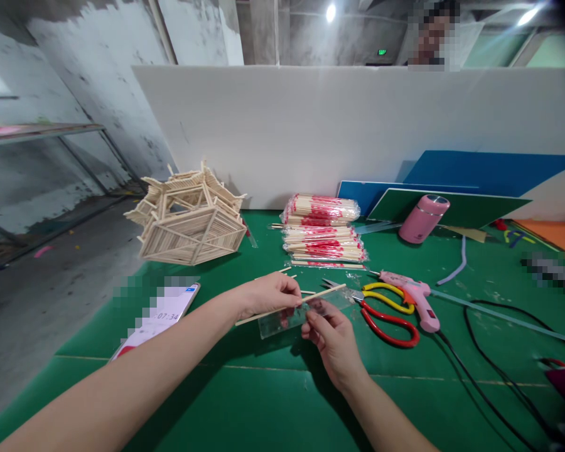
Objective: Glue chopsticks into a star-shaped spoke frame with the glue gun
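My left hand (274, 294) pinches a thin wooden chopstick (258, 316), which slants up to the right over the table. My right hand (332, 336) is close below the stick, thumb and fingertips pressed together; what they grip, if anything, is too small to make out. A clear plastic sheet (272, 324) shows under both hands, partly hidden by them; I cannot tell whether it is held or lying down. Just right of my hands lie scissors (390, 339) with red and yellow handles, blades apart. Beyond them rests a pink glue gun (417, 295).
A chopstick-built model (193, 232) stands at the back left, beside wrapped chopstick bundles (324, 242). A phone (164, 317) lies left. A pink bottle (424, 220), glue sticks and a black cord (471, 376) are right. A white board (287, 132) closes the back; a person is behind it.
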`<act>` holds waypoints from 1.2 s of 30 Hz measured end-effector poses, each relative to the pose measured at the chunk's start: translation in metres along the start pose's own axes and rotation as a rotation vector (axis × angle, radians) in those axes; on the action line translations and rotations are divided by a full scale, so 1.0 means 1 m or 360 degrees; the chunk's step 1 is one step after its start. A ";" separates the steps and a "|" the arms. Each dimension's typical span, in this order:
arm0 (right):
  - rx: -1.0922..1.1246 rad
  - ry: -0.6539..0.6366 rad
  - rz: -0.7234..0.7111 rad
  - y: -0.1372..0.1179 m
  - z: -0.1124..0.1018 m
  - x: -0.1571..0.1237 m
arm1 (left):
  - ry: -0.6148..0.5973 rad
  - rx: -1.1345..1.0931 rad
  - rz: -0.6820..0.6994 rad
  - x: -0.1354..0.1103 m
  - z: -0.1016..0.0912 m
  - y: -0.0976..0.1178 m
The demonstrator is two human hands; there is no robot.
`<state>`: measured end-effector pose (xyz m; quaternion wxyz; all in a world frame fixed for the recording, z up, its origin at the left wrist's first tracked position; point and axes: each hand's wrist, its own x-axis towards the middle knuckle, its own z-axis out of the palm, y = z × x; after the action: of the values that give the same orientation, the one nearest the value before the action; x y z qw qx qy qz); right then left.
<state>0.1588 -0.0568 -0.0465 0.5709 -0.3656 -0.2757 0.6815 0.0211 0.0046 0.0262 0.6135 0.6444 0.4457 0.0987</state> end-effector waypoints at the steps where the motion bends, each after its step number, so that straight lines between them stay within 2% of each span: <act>1: -0.0002 0.0000 -0.0004 0.000 0.000 0.000 | 0.0000 0.0005 -0.0008 0.000 0.000 0.001; 36: 0.0018 -0.0008 -0.0011 -0.001 0.000 -0.001 | 0.0020 0.0094 0.0019 0.001 0.000 0.000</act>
<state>0.1588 -0.0574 -0.0457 0.5747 -0.3598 -0.2746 0.6818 0.0216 0.0051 0.0260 0.5908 0.6642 0.4484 0.0933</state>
